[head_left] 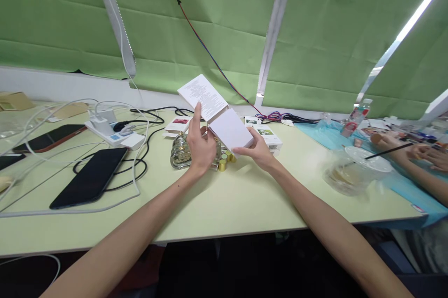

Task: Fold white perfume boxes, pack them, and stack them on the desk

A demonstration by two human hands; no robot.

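My left hand (202,146) is closed on a white carton part printed with small dark text (203,97), with the thumb pressed against its face. My right hand (257,151) grips the lower corner of a plain white carton part (231,130). The two parts meet at an edge above the table; I cannot tell whether they are joined. Just below and behind the left hand lie clear glass bottles (180,152) and several gold caps (222,164). White cartons with green pictures (268,135) lie behind my right hand, and one with a red picture (178,124) lies behind the left.
On the left are a black phone (91,179), a power strip (114,131) and tangled cables. A lidded plastic cup with a black straw (357,172) stands on the right. Beyond it, another person's hands (420,148) are over a blue sheet (409,183) with a bottle (356,118).
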